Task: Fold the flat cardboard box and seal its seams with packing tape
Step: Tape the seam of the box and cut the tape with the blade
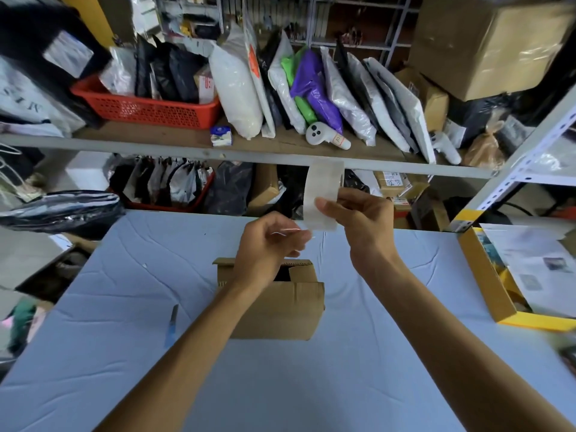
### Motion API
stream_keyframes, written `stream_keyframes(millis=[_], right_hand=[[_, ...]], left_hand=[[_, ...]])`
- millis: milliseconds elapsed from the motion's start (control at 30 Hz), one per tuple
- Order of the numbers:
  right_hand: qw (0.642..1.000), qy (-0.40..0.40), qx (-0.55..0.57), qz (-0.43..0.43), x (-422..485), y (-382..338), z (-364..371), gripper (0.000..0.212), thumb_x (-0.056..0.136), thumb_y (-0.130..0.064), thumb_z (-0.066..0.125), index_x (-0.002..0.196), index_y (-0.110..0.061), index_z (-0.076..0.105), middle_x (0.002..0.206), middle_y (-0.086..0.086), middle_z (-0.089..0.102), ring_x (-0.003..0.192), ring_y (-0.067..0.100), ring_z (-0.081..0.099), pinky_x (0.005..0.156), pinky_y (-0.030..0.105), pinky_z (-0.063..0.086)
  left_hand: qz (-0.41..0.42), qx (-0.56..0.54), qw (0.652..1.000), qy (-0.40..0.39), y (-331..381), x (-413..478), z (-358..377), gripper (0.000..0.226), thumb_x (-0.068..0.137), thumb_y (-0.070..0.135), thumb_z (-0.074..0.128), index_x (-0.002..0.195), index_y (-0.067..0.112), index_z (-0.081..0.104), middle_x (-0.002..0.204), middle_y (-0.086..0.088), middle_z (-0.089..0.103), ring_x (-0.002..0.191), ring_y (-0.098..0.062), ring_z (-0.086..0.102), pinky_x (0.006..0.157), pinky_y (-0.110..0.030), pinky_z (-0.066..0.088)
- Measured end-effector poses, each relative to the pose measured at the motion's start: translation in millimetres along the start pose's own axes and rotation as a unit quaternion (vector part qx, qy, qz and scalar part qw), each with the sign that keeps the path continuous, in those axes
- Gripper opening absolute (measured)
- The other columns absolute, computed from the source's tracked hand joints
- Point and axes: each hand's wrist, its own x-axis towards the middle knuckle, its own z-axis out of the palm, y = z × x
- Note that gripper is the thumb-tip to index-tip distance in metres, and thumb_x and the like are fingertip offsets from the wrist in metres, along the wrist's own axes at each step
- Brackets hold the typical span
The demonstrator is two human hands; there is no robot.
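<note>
Pale blue table (124, 353), centre frame: one brown cardboard box (280, 313). Above, right hand (358, 219) clamps one clear tape roll (322, 194); left hand (268, 244) pinches its strip (290, 232).

Two hands (270, 244) (361, 219), one tape roll (321, 188), one cardboard box (280, 310), one blue cutter (172, 322).

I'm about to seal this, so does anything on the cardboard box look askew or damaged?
Yes. The cardboard box is not shut on top: its flaps sit uneven, leaving a dark gap, and the near flap looks creased.
</note>
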Motion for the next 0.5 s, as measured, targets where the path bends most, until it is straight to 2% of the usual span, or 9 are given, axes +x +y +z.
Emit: stream_keyframes(millis=[100,167,233,300,367,400,500], right_hand=[[1.0,0.012,-0.009,0.014,1.4,8.4,-0.1,0.019,0.073,0.006,0.074,0.092,0.006,0.07,0.089,0.022,0.071,0.079,0.026,0.068,0.07,0.025,0.055],[0.999,0.01,-0.004,0.036,1.5,14.2,0.8,0.02,0.076,0.005,0.072,0.096,0.007,0.066,0.088,0.018,0.07,0.087,0.031,0.068,0.082,0.035,0.056],[0.998,0.006,0.022,0.065,2.4,19.8,2.1,0.023,0.081,0.003,0.068,0.102,0.005,0.06,0.091,0.011,0.067,0.094,0.032,0.066,0.085,0.038,0.055],[0.997,0.0,0.011,0.077,3.9,24.0,3.5,0.026,0.085,-0.002,0.066,0.108,0.002,0.055,0.094,0.008,0.065,0.094,0.028,0.064,0.076,0.033,0.055],[0.996,-0.013,-0.064,0.057,5.6,28.8,2.6,0.028,0.086,-0.01,0.067,0.108,0.002,0.054,0.099,0.013,0.065,0.092,0.029,0.062,0.066,0.03,0.05],[0.994,-0.021,-0.098,0.045,6.4,31.0,1.9,0.027,0.086,-0.014,0.067,0.106,0.001,0.056,0.099,0.015,0.066,0.09,0.031,0.063,0.064,0.031,0.048],[0.985,-0.031,-0.169,0.032,6.2,34.5,1.4,0.023,0.087,-0.02,0.066,0.098,0.0,0.06,0.089,0.014,0.068,0.082,0.033,0.065,0.059,0.034,0.048]], left_hand=[[-0.086,-0.033,0.995,-0.048,5.1,-2.8,-4.5,0.011,0.077,0.008,0.072,0.073,0.007,0.062,0.067,-0.002,0.063,0.06,-0.011,0.065,0.063,-0.022,0.057],[-0.131,-0.05,0.989,-0.054,6.9,-3.3,-8.1,0.01,0.078,0.009,0.071,0.074,0.008,0.062,0.066,-0.002,0.062,0.059,-0.009,0.065,0.064,-0.021,0.058],[-0.15,-0.064,0.986,-0.046,9.6,-3.2,-10.8,0.008,0.078,0.01,0.071,0.078,0.007,0.063,0.067,-0.002,0.062,0.059,-0.007,0.065,0.064,-0.021,0.058],[-0.137,-0.054,0.988,-0.039,11.1,-2.8,-12.4,0.017,0.077,0.011,0.072,0.091,0.007,0.062,0.069,-0.005,0.063,0.063,-0.01,0.066,0.066,-0.024,0.058],[-0.1,-0.033,0.994,-0.037,13.5,-3.2,-13.5,0.033,0.078,0.01,0.073,0.108,0.013,0.059,0.07,-0.009,0.064,0.068,-0.017,0.067,0.07,-0.029,0.059],[-0.073,-0.016,0.996,-0.043,15.9,-3.3,-13.2,0.034,0.078,0.011,0.073,0.11,0.014,0.06,0.072,-0.01,0.064,0.07,-0.019,0.068,0.072,-0.03,0.059],[-0.026,0.017,0.998,-0.061,21.1,-4.2,-10.8,0.017,0.082,0.014,0.069,0.097,0.007,0.07,0.082,-0.012,0.067,0.074,-0.018,0.067,0.075,-0.027,0.058]])
